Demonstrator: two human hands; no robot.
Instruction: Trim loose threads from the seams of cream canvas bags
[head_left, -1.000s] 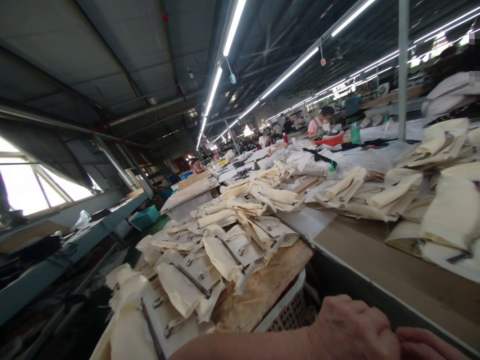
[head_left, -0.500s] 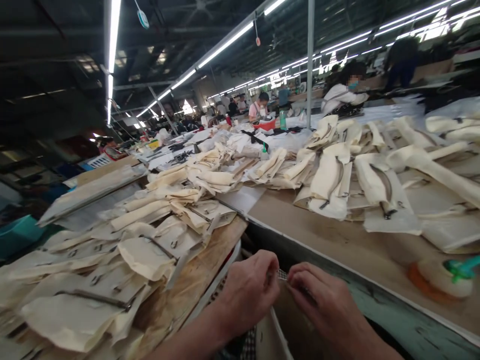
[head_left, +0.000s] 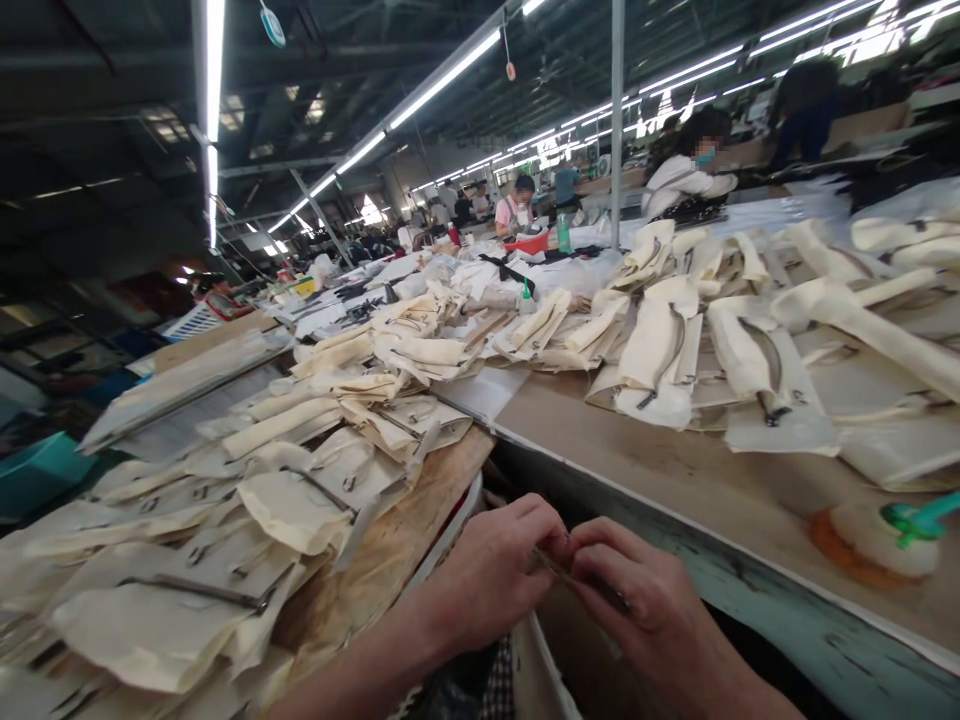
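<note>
My left hand and my right hand meet at the lower middle, fingertips pinched together on a small thin thing that I cannot make out. Both hover over a dark gap below the table edge. Left of my hands a worn wooden board carries a heap of cream fabric pieces with metal zips.
A long brown table runs away to the right, strewn with more cream zip pieces. A round orange-based pot with a green top stands at its near right. A steel post rises mid-table. Several people work at the far end.
The view swung right and down, bringing both hands into sight. Since half a second ago my fingertips have closed tighter together; the checked strip seen between them is now mostly hidden.
</note>
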